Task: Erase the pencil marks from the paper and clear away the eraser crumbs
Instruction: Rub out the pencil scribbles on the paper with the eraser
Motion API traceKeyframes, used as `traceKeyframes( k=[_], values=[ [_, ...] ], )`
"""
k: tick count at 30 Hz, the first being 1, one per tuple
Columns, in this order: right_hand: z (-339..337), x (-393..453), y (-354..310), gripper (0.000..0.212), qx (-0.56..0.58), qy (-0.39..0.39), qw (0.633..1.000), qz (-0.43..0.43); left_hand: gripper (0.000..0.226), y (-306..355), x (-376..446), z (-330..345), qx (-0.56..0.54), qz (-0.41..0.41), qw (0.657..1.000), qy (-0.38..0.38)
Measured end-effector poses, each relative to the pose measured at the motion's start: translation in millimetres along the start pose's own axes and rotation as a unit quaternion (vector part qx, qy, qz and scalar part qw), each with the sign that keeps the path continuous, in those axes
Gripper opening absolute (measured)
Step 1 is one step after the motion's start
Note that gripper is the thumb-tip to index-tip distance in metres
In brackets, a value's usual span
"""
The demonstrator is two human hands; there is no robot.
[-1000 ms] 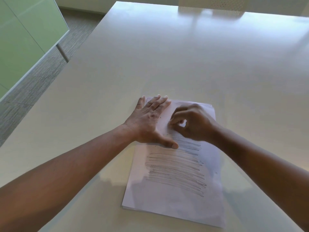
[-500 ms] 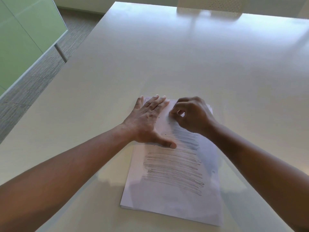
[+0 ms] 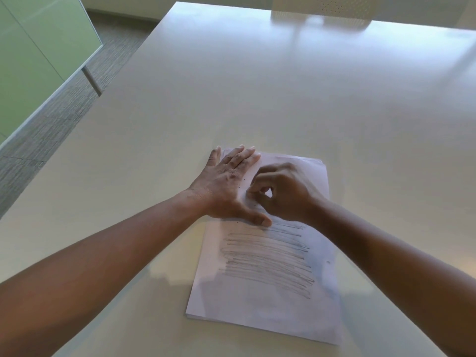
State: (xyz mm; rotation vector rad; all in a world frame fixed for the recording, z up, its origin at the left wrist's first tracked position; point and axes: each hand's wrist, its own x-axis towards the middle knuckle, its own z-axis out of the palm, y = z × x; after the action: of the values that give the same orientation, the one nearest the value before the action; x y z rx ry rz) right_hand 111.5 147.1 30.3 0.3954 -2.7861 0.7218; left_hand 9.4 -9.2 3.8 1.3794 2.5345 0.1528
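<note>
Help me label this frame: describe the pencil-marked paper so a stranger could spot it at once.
On the big pale table, look at the near edge, where both hands meet. The paper lies under the left hand and right hand; it is the only white sheet, covered in grey horizontal pencil strokes.

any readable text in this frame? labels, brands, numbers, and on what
None readable.
Paper: only rows of pencil marks, scribble strokes, not letters or numbers.
Table: no label or sign visible.
Left hand lies flat on the sheet; right hand has its fingers curled at the marks. Whatever it holds is hidden, so any print on it cannot be seen.
</note>
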Motion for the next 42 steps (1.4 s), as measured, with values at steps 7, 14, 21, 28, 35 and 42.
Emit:
traceKeyframes(
  k=[7,14,21,28,35,42],
  values=[
    [-9.0,10.6,19.7,0.011,-0.02,0.04,0.999,0.027,0.154,0.7,-1.9,-1.6,-0.003,0.003,1.0,0.001],
    [-11.8,-6.3,5.2,0.011,0.026,-0.06,0.998,-0.025,0.155,-0.7,-1.3,-0.1,-0.006,-0.004,1.0,-0.002],
    [1.9,12.0,15.5,0.009,-0.015,0.063,0.998,0.0,0.155,0.8,-0.6,-2.0,0.003,0.003,1.0,0.0],
    [-10.4,3.8,20.1,0.01,0.015,-0.016,0.999,-0.029,0.155,-0.6,-0.7,-1.0,-0.01,-0.002,1.0,-0.004],
    [6.6,14.3,8.9,0.013,0.054,0.011,0.997,-0.055,0.158,1.5,0.5,-1.0,0.0,0.002,1.0,0.0],
    [-7.9,9.5,27.7,0.01,-0.019,0.041,0.999,-0.01,0.156,0.8,-1.0,-1.3,-0.001,0.001,1.0,0.0]
  ],
)
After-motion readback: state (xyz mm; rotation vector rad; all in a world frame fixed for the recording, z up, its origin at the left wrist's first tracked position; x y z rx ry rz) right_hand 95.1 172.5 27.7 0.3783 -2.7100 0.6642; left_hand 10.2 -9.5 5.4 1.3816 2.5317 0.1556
